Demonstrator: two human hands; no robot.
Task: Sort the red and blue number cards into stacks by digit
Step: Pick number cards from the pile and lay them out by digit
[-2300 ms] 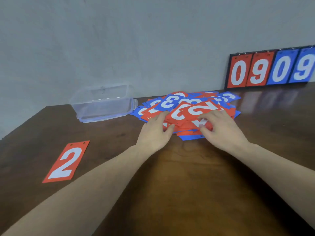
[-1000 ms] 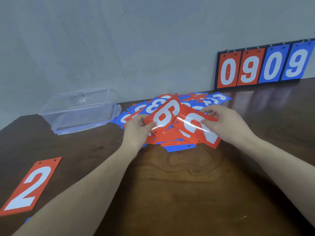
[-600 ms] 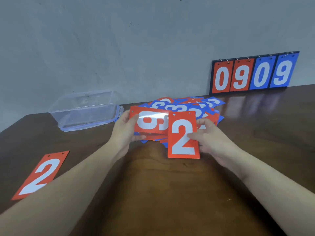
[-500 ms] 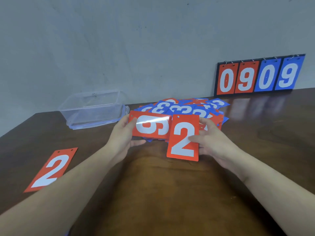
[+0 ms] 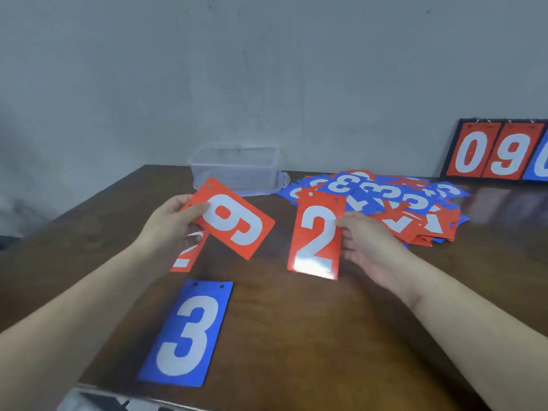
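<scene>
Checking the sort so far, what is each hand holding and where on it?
Left hand pinches the red 9 card at its hole end; right hand grips the red 2 card by its right edge.

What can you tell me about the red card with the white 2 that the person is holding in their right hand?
The red 2 card is a tall, thin rectangle with a large white digit and two small punched holes near its top edge. It looks like glossy plastic, since its lower part catches a bright glare. The right hand pinches its right edge, holding it roughly upright and facing the camera, lifted above the brown table. It sits just left of the mixed card pile, overlapping that pile's near left corner in view.
</scene>
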